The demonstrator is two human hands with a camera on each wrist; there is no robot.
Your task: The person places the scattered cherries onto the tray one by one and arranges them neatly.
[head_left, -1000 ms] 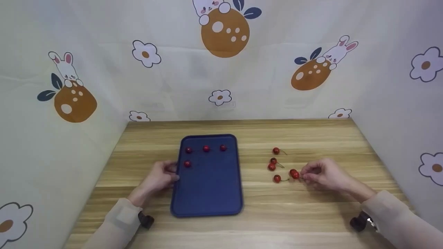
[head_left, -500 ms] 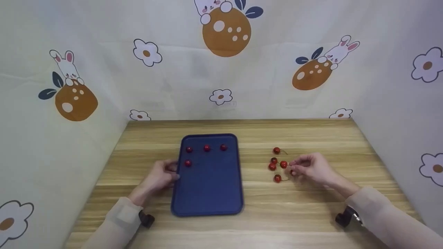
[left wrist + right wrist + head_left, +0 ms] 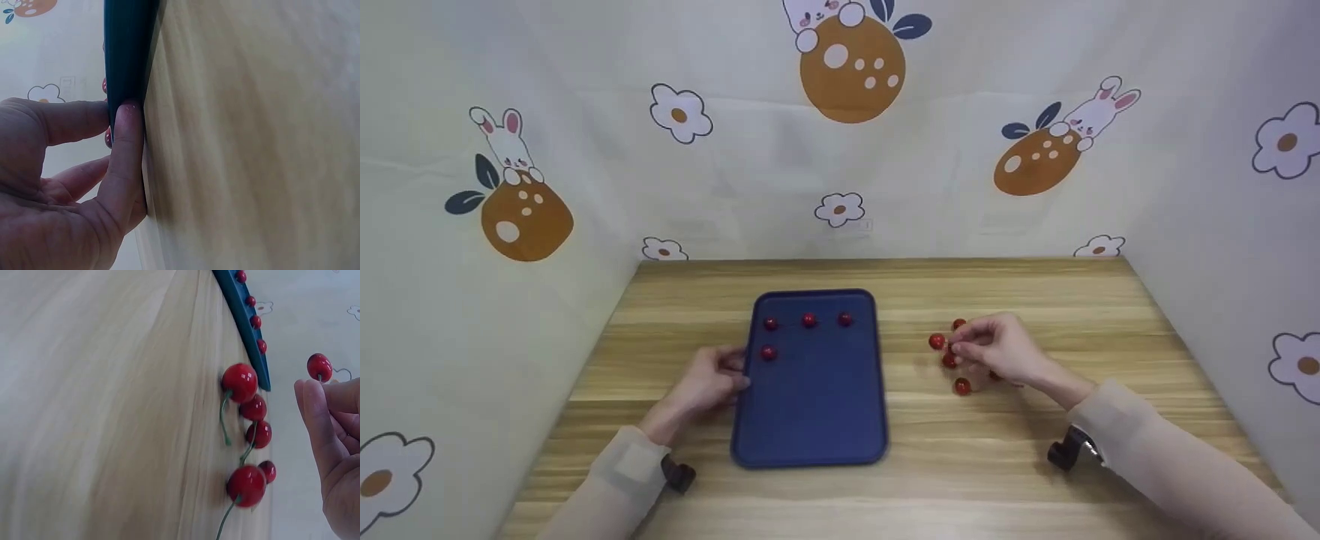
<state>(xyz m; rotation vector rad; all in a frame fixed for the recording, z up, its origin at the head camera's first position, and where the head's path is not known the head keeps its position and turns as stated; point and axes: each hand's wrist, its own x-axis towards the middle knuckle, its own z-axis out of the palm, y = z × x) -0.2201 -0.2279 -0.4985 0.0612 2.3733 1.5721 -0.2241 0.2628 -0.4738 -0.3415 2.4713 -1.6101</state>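
My right hand (image 3: 1001,349) pinches a red cherry (image 3: 319,367) by its stem, fingertips just below the fruit, raised above the wooden table. Under and around that hand lie several loose cherries (image 3: 240,382) with green stems, some partly hidden by it in the head view. A dark blue tray (image 3: 814,420) lies left of them. Three cherries (image 3: 808,320) form a row near its far end, and one more cherry (image 3: 769,352) sits below the row's left end. My left hand (image 3: 73,180) holds the tray's left edge between thumb and finger.
The wooden table (image 3: 960,480) reaches a patterned cloth wall (image 3: 750,180) at the back, with more cloth on both sides. A dark wrist camera (image 3: 679,474) sits at the left cuff and another wrist camera (image 3: 1065,450) at the right.
My right hand has lifted the cherry from the loose group and carried it leftward and away from me, toward the tray. My left hand has stayed at the tray's edge.
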